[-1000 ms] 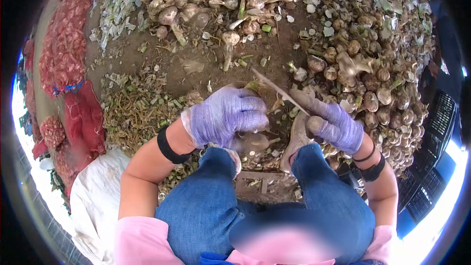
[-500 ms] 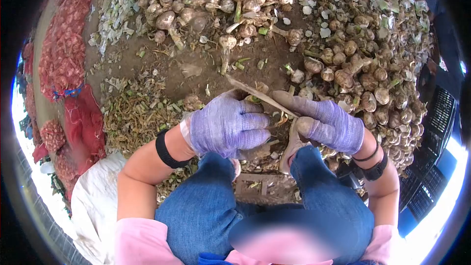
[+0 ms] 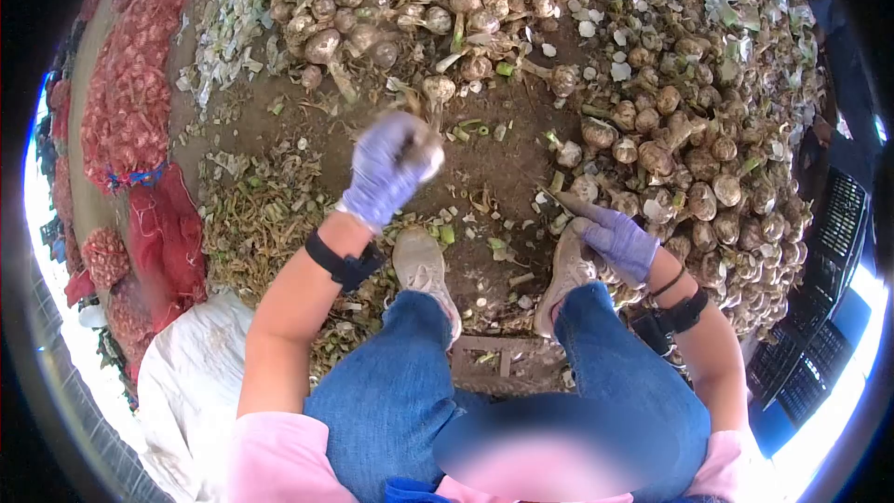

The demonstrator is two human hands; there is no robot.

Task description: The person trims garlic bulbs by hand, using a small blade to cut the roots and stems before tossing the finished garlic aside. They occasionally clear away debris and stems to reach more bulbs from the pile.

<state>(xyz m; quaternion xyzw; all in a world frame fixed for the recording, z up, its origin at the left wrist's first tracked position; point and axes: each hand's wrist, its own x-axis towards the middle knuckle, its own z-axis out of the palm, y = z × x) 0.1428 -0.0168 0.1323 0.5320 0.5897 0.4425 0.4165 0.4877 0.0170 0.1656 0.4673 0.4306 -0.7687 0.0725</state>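
My left hand (image 3: pixel 396 168), in a purple knit glove, is curled closed over the dirt floor and blurred by motion. Its fingers come right to the stem of a garlic bulb (image 3: pixel 439 88) that lies just beyond it; I cannot tell what is inside them. My right hand (image 3: pixel 616 240), gloved the same way with soiled fingertips, is closed above my right shoe. A thin, pointed, blade-like thing (image 3: pixel 557 197) sticks out from it toward the upper left. Beside that hand lies the near edge of a large heap of garlic bulbs (image 3: pixel 700 200).
More garlic with stalks (image 3: pixel 410 0) is piled ahead. Cut stems and dry trimmings (image 3: pixel 265 214) cover the ground at left. Filled red mesh sacks (image 3: pixel 135 84) and a white sack (image 3: pixel 191 363) lie further left. Black crates (image 3: pixel 824 279) stand at right.
My left hand has moved forward and left, away from my right hand, and the long pale strip between them no longer shows there. My right hand has dropped slightly, toward my right shoe.
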